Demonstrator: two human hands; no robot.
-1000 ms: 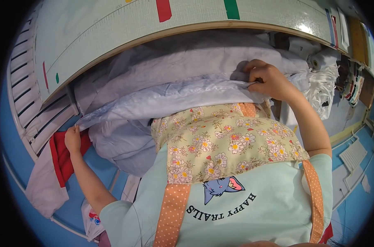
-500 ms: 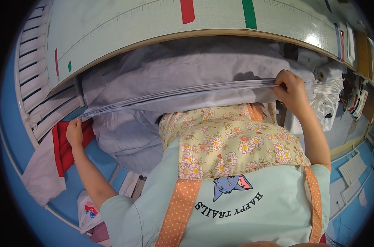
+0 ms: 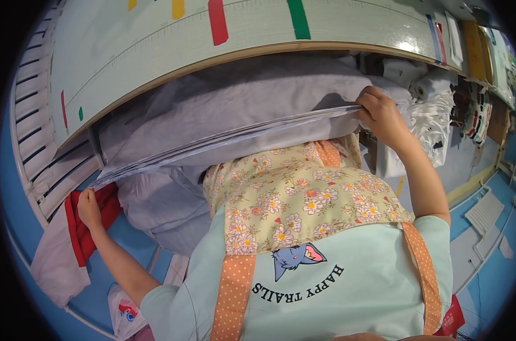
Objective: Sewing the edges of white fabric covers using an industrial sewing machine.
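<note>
- Pinching grey sheet stack [image 3: 224, 131] edge, right hand [image 3: 383, 113] is gripping closed.
- Left hand [image 3: 89, 206] is clutching the opposite corner; keeping the edges taut and aligned is helping.

The cutting table [image 3: 155, 51] spans the view from nine o'clock to two o'clock. Below its edge, a stack of fabric sheets [image 3: 229, 108] hangs stretched between the hands: the right hand [image 3: 383, 113] at two o'clock pinches the sheet edges, and the left hand [image 3: 89, 206] at eight o'clock grips the other end, touching a folded cloth [image 3: 79, 227]. The apron bib [image 3: 297, 199] lies at centre, in front of the sheets. At three o'clock, bundled material [image 3: 434, 108] sits beside the right hand.
</note>
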